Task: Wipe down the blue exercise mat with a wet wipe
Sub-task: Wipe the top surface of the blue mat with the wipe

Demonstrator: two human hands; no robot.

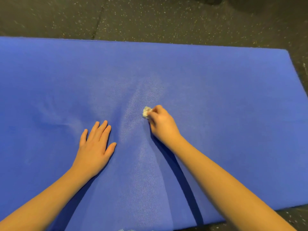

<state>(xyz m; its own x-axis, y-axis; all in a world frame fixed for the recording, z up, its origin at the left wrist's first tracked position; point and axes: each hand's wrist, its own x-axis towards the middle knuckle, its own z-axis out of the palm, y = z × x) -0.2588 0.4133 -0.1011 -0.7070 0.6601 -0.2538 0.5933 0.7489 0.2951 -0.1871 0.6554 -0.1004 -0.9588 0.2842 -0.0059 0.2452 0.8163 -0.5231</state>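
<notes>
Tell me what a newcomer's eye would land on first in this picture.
The blue exercise mat fills most of the view, lying on dark speckled flooring. Near its middle, the right hand pinches a small crumpled wet wipe against the mat. The left hand rests flat, fingers spread, on the mat beside it.

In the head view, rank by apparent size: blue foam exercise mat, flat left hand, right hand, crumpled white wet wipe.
1. blue foam exercise mat, largest.
2. flat left hand and right hand: too alike to rank; the right is curled.
3. crumpled white wet wipe, smallest.
</notes>
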